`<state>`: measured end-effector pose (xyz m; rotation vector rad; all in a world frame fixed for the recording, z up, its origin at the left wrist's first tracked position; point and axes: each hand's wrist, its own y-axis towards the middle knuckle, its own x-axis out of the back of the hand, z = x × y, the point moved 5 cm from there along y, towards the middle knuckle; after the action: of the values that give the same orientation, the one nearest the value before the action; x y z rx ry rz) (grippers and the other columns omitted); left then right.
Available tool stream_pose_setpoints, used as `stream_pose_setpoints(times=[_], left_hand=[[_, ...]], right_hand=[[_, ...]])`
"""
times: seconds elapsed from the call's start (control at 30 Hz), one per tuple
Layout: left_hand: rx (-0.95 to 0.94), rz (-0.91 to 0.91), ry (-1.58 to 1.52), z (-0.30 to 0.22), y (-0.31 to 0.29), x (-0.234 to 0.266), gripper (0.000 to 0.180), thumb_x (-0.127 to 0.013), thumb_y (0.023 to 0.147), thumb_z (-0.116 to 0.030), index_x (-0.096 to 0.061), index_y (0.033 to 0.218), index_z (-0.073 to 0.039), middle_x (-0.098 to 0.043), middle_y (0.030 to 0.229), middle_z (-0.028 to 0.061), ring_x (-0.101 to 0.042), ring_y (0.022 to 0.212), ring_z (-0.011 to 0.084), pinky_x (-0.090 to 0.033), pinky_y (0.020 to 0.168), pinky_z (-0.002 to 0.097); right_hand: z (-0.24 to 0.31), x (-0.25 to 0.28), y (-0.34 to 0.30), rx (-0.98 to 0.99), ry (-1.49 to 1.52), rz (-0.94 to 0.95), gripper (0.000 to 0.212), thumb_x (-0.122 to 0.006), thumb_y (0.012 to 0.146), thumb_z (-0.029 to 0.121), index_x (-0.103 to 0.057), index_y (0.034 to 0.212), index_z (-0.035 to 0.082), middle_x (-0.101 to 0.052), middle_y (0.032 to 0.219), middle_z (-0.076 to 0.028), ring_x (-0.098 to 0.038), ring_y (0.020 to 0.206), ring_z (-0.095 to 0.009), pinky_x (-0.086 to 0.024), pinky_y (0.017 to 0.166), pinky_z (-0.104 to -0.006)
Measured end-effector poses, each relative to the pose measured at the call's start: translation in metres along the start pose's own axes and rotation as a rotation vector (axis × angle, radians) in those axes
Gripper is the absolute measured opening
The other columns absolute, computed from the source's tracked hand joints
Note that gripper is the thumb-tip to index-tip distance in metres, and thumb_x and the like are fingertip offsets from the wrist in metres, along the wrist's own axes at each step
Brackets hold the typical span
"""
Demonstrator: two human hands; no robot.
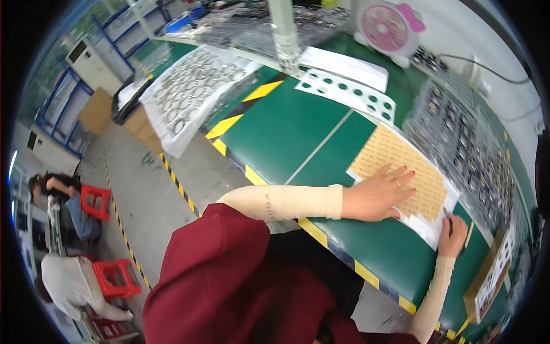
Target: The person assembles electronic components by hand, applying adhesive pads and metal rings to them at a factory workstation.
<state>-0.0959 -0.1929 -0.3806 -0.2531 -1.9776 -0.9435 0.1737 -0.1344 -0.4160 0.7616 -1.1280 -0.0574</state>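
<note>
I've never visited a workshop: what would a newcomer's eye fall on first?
Probably the yellow patterned sheet right of centre, under the spread left fingers; the right fingers hold a slim dark tool beside it. Next, perhaps, the pink-and-white fan at top right, then red stools on the left.

Left forearm (286, 203): pale-sleeved, extended rightward, elbow bent. Left hand (375, 198): laid flat, palm down, fingers (405, 178) spread, nails red, one ring worn. Right forearm (435, 292): pale-sleeved, angled upward in view. Right hand (452, 236): near the left, fingers curled inward.
</note>
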Motion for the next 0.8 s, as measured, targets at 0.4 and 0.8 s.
stream_pose_setpoints(times=[0.4, 0.8], left_hand=[[0.956, -0.268, 1.018, 0.196, -0.233, 0.249, 0.07, -0.061, 0.077, -0.045, -0.038, 0.127, -0.001, -0.034, 0.133, 0.0221, -0.03, 0.125, 0.0394, -0.027, 0.092, 0.0639], [1.042, 0.025, 0.83, 0.223, -0.238, 0.274, 0.041, -0.063, 0.074, -0.031, -0.059, 0.111, -0.015, -0.06, 0.105, 0.0125, -0.058, 0.094, 0.0307, -0.048, 0.077, 0.0378]], right_hand=[[0.037, 0.008, 0.005, 0.092, 0.084, 0.001, 0.016, -0.051, 0.084, 0.001, -0.057, 0.099, -0.003, -0.053, 0.102, -0.014, -0.049, 0.098, -0.028, -0.039, 0.086, -0.0342], [0.029, 0.0, 0.002, 0.035, 0.111, 0.012, 0.013, -0.052, 0.086, 0.003, -0.058, 0.097, -0.003, -0.055, 0.101, -0.013, -0.051, 0.095, -0.026, -0.041, 0.083, -0.0329]])
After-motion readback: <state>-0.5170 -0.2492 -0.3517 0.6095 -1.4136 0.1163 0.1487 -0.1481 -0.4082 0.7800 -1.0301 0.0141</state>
